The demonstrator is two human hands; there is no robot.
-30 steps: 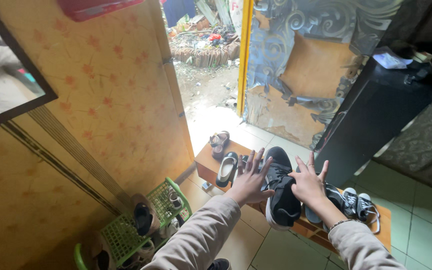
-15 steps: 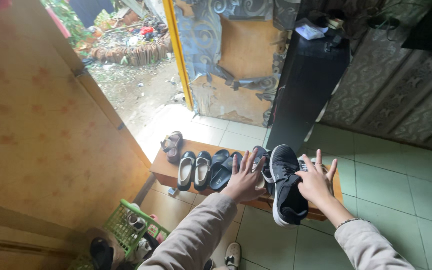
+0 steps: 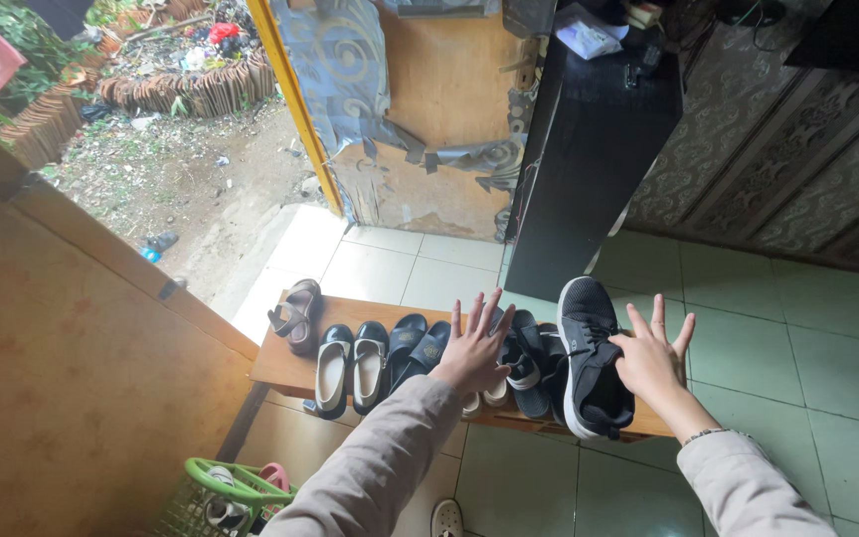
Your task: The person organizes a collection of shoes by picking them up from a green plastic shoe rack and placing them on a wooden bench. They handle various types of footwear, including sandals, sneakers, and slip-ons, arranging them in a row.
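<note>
Far left of our hands and nearer us, a green basket [image 3: 213, 485] sits on the floor with shoes in it. Ahead and left of our left hand, a low wooden bench [image 3: 280, 366] carries a row of footwear: a brown sandal [image 3: 295, 313] at the far left end, then a pair of black flats [image 3: 350, 366], then dark slides [image 3: 416, 345] just left of the hand. Our left hand [image 3: 472, 350] is spread wide, fingers fanned, palm down over the shoes at mid-bench; we cannot tell whether it presses on them, and it grips nothing. Between the two hands lie smaller black-and-white sneakers [image 3: 523, 360] and, just right of them, a large black sneaker [image 3: 589, 358] with a white sole, its heel toward us and overhanging the bench edge. Our right hand [image 3: 650, 360] is also spread open, fingers splayed, its thumb side touching the right flank of the black sneaker; nothing is clasped. Beyond both hands stand a black cabinet [image 3: 589, 159] and an open door [image 3: 400, 119].
</note>
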